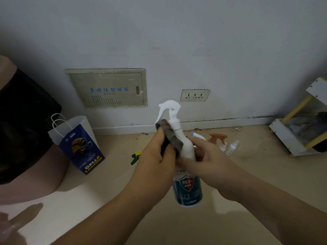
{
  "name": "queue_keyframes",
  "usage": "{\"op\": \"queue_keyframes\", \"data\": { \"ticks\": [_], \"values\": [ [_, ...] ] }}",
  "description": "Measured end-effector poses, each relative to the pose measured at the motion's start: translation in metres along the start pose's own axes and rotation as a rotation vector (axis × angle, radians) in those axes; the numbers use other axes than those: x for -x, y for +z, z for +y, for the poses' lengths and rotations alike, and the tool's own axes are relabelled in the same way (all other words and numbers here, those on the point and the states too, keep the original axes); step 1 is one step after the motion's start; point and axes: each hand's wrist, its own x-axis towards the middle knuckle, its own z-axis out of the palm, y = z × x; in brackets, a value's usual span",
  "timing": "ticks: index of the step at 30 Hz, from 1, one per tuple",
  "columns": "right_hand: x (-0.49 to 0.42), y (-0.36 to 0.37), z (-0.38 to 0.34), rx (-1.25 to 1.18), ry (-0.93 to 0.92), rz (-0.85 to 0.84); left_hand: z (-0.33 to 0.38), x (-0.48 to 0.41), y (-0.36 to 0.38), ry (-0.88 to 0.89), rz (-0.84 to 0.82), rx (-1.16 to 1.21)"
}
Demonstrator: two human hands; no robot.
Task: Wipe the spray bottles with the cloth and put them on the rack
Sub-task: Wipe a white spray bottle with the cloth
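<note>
Left hand (155, 152) curled round the grey cloth (172, 137), pressing it on the neck of the white spray bottle (187, 188). Right hand (210, 160) grips the bottle's middle. The bottle is upright, mid-air, centre: white trigger, blue label. Wiping looks under way, racking not started. Other bottles (216, 137) lie far right on the floor, near the rack (284, 137).

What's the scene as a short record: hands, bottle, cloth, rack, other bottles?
left hand: grips cloth, presses it on bottle neck
right hand: grips bottle body
bottle: upright, white, blue label
cloth: grey, against neck
rack: on floor, far right
other bottles: on floor beyond hands
</note>
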Motion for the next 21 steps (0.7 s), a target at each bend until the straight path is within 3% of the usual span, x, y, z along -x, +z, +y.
{"op": "queue_keyframes", "data": {
  "ticks": [5, 10, 13, 17, 21],
  "values": [
    [0.004, 0.022, 0.003, 0.202, -0.164, 0.120, -0.004, -0.009, -0.001, -0.009, 0.147, 0.070],
    [0.008, 0.025, 0.003, 0.432, -0.298, 0.328, 0.003, -0.011, 0.000, -0.212, 0.087, 0.367],
    [0.010, 0.023, -0.001, 0.441, -0.239, 0.358, 0.004, -0.011, -0.002, -0.215, 0.078, 0.131],
    [0.006, 0.013, -0.001, 0.412, -0.166, 0.262, 0.002, -0.012, -0.008, -0.087, 0.177, -0.091],
    [0.005, -0.011, -0.006, 0.310, -0.016, -0.111, 0.006, -0.007, -0.015, 0.072, 0.078, -0.124]
  ]
}}
